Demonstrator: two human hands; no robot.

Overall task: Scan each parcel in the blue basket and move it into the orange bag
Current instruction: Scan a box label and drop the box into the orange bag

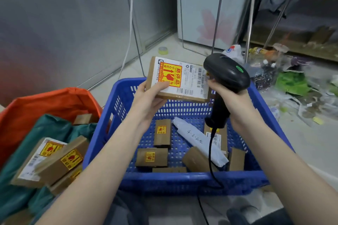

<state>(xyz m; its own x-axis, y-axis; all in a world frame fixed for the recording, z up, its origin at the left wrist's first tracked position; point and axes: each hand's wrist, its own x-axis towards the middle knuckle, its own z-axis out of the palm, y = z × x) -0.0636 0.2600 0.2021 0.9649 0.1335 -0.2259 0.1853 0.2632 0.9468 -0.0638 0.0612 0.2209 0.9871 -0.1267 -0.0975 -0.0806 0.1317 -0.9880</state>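
Several small parcels are left in the blue basket [182, 179], beside the orange bag [45, 104]. Above it a flat cardboard parcel [178, 78] (fragile sticker; likely light and stiff) is pinched by the left hand [148, 100] at its near-left corner, best gripped by its edges, label unobscured. The scanner [226, 76] is clasped by the right hand [232, 102], aimed at the label.

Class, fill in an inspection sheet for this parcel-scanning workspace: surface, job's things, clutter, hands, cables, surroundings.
Surface: pale floor; no table seen.
Job's things: blue basket holds several brown boxes and a white wrapped parcel; orange bag already holds boxes on green fabric.
Clutter: plastic bags and litter on the floor at right; tape roll near the wall.
Hands: left hand holds a labelled parcel above the basket; right hand grips a black scanner aimed at its label.
Cables: black scanner cord hangs over the basket's front rim; white cable along the wall.
Surroundings: grey wall, metal frame legs.
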